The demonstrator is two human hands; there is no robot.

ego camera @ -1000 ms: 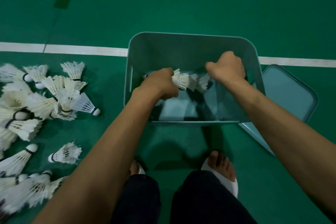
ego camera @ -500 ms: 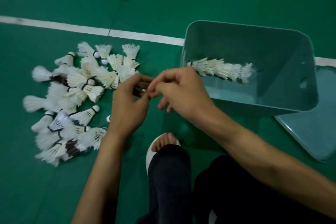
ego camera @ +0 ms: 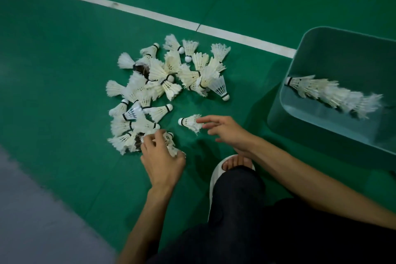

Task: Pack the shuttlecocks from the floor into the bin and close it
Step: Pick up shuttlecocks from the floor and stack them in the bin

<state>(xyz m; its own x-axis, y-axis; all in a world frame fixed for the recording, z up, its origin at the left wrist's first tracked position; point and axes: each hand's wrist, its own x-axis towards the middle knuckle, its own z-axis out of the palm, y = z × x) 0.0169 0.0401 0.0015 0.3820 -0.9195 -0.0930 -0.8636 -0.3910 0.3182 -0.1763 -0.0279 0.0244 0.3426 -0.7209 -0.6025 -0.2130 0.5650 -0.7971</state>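
Plainly, most of the packing was not yet done. The pile of shuttlecocks (ego camera: 171,75) sprawled over the green floor (ego camera: 64,92) in the middle of the frame. The bin (ego camera: 342,55) at the right edge held only one nested row (ego camera: 334,94) lying across its bottom.

The left hand (ego camera: 159,156) had its fingers curled over a bottom shuttlecock (ego camera: 172,149) at the lower edge of the pile, holding it. The right hand (ego camera: 227,133) was spread wide and held nothing. Its forefinger just reached the feathers of a lone shuttlecock (ego camera: 189,122) that lay apart from the pile, cork pointing left.

The likely trouble was the feathers. A squeeze from the curled left fingers could bend or crush them, and tangled neighbours touching that one might drag along and scatter. A poke from the right forefinger could roll the lone one away instead of catching it. The slipper (ego camera: 216,178) sat near, so a shifted foot could tread on strays. No lid showed, so closing depended on something out of view.
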